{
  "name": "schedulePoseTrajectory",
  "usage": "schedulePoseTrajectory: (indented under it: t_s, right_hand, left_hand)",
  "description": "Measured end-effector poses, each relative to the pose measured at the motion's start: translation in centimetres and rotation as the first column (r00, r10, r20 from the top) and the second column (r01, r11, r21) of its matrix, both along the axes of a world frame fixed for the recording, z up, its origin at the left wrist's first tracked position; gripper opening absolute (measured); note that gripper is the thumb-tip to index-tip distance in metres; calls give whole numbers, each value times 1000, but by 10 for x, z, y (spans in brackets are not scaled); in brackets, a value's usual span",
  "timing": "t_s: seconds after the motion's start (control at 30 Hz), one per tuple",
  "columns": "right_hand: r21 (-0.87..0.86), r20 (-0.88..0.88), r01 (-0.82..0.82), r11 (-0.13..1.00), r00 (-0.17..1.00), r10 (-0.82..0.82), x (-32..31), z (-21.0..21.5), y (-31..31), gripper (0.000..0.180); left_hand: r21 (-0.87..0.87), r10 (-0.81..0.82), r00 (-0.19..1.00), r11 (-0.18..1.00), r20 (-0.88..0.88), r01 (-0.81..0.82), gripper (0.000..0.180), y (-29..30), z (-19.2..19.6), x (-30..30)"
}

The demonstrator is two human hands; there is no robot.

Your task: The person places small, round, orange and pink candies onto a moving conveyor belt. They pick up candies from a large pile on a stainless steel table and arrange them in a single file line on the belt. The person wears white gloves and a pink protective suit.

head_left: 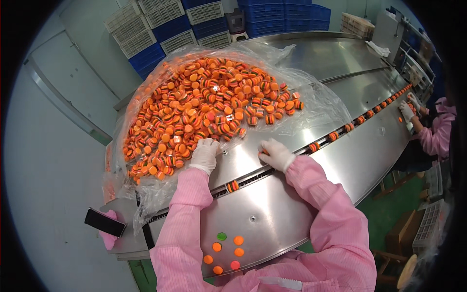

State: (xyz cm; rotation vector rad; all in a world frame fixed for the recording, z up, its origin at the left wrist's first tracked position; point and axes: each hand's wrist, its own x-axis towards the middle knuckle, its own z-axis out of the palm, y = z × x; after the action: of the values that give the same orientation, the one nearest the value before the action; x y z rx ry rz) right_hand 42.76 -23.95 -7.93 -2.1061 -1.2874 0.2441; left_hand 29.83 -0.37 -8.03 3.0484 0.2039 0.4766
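Note:
A big heap of burger-shaped gummy candies (194, 102), striped orange, red, green and dark, lies on a sheet of clear plastic (321, 100). My left hand (205, 155), in a white glove, touches the near edge of the heap; its fingers are curled and what they hold is hidden. Right of it, just beyond the slotted conveyor track (253, 178), my right hand (277, 155) is closed with a bit of orange candy showing at its fingertips. A single striped candy (233, 186) sits in the track between my arms, and a row of others (333, 136) runs up to the right.
Loose flat orange, green and pink discs (239, 240) lie on the steel table (277, 214) near my body. A phone (105, 222) rests on pink cloth at the left. Another person's gloved hands (407, 111) work at the right. Stacked crates (265, 19) stand behind.

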Motion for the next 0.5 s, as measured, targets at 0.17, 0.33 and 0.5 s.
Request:
schedulePoseTrajectory:
  t_s: [0.17, 0.33, 0.5]
  right_hand:
    - [109, -80, 84, 990, 994, -76, -7, -21, -72, 14]
    - [-170, 222, 174, 970, 966, -134, -12, 12, -73, 15]
    - [249, 521, 119, 961, 820, -237, 77, -12, 3, 28]
  left_hand:
    - [68, 62, 946, 997, -317, -43, 20, -17, 17, 16]
    - [49, 137, 875, 990, -463, -129, 26, -12, 21, 20]
    - [51, 83, 892, 996, -445, -67, 22, -15, 27, 21]
